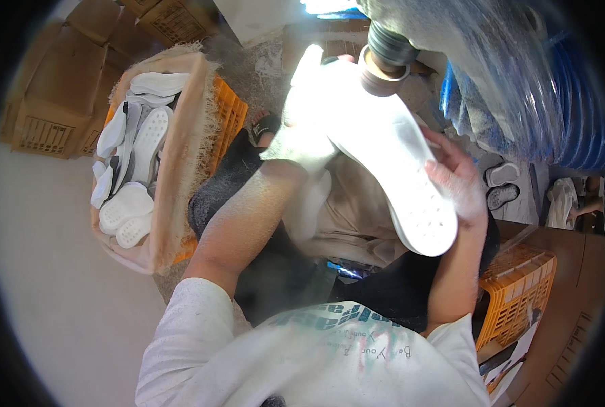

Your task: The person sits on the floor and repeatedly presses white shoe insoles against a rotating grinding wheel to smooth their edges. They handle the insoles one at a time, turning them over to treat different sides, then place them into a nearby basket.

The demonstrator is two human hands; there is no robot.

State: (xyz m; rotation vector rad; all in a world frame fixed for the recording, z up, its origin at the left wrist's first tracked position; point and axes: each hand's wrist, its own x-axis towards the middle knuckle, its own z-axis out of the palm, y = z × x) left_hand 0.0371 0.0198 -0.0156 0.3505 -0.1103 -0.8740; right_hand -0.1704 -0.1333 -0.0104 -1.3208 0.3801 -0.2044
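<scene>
The largest thing in view is the grinding machine [478,61], its grey body hung with dust and a blue ribbed hose at the upper right. From it juts a round sanding drum [384,68], brownish at its working end, and this drum serves as the landmark here.

To the left of the drum, well apart, a sack-lined orange crate [228,112] stands on the floor, filled with a heap of white shoe soles [136,156]. Below and to the right of the drum, a second orange crate [519,292] sits beside the person's right elbow. Right of the drum and lower, two more soles [502,183] lie on a surface, one pale and one darker.

The white shoe sole [390,159] being worked is pressed with its upper end against the drum and slants down and to the right from it, its perforated end lowest.

The left hand [302,139], in a dusty white glove, is clenched on the sole's upper part just below and left of the drum. The bare right hand [458,180] grasps the sole's right edge, further below the drum, fingers curled over the rim. Fine white dust coats both forearms.
</scene>
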